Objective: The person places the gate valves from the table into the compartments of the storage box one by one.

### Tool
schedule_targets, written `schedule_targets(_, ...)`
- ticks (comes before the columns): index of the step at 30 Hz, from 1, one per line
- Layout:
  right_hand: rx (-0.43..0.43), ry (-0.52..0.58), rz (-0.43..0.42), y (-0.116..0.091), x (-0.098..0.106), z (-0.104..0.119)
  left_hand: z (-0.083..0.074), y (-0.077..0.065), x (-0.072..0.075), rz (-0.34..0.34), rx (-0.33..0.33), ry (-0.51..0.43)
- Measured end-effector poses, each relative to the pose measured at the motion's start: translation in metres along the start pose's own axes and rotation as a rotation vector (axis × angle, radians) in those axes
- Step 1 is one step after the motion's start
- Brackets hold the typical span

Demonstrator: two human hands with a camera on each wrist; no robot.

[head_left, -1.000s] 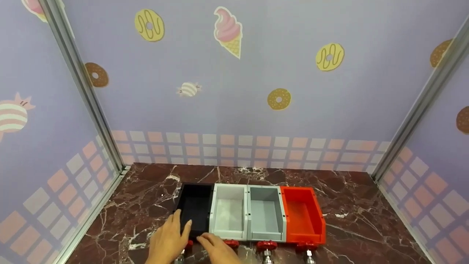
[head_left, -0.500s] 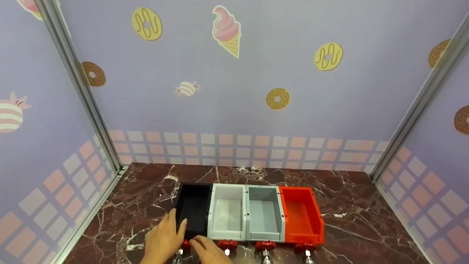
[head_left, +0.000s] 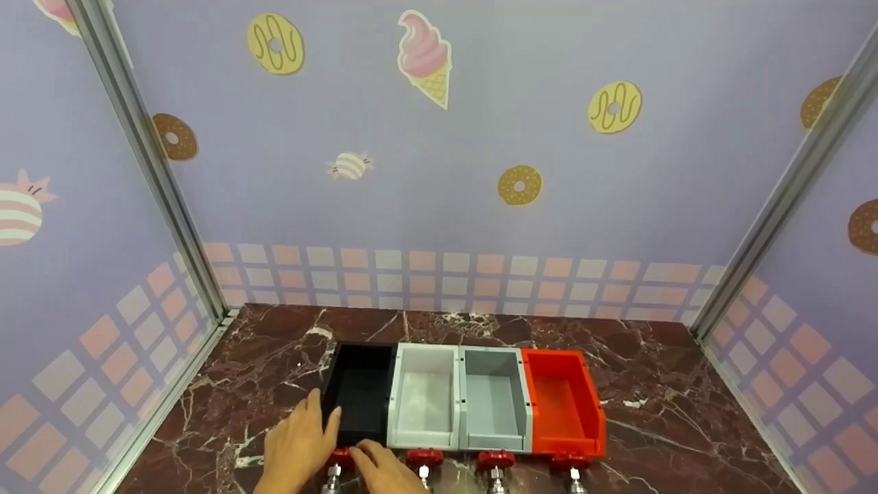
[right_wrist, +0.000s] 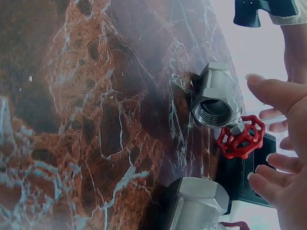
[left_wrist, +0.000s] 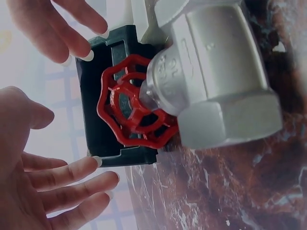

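My left hand (head_left: 295,439) is beside the left wall of the black bin (head_left: 360,394), its fingers extended. In the left wrist view, its spread fingertips lie close to the bin's edge; contact is unclear. My right hand (head_left: 387,470) is in front of the bin, just right of the red handwheel (head_left: 341,457). That handwheel tops a silver valve (left_wrist: 225,72) with an open threaded port. In the right wrist view, the right hand (right_wrist: 288,139) has its thumb and fingers apart, with no grip on the wheel. Both palms hold nothing.
Right of the black bin stand a white bin (head_left: 425,398), a grey bin (head_left: 495,398) and a red bin (head_left: 566,405), side by side. Further red-wheeled valves (head_left: 496,461) stand before them. The marble-patterned tabletop (head_left: 658,425) meets patterned walls (head_left: 453,206) behind.
Both hands have shifted slightly left and toward the front, uncovering more of the leftmost red handwheel and its valve. The bins stay in place; the view has shifted slightly.
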State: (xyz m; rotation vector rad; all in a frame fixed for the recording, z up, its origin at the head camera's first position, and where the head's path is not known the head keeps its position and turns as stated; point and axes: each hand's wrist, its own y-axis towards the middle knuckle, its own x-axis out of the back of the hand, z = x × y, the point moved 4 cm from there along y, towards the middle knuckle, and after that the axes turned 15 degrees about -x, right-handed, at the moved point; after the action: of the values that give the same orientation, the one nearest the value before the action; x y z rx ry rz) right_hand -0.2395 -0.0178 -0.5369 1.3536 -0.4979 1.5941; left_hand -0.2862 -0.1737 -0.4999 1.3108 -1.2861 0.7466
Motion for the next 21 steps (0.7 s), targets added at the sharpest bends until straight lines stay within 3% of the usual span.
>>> schedule_targets(8, 0.039, -0.068, -0.041, 0.002, 0.000, 0.004, 0.003, 0.005, 0.000, -0.023, -0.006, 0.024)
schedule_targets(14, -0.018, -0.024, 0.116, 0.003, -0.006, 0.005, 0.006, 0.009, -0.005, -0.006, -0.003, 0.026)
schedule_targets(21, -0.023, -0.031, 0.111, 0.006, -0.015, 0.009, 0.013, 0.014, -0.012, 0.008, -0.002, 0.036)
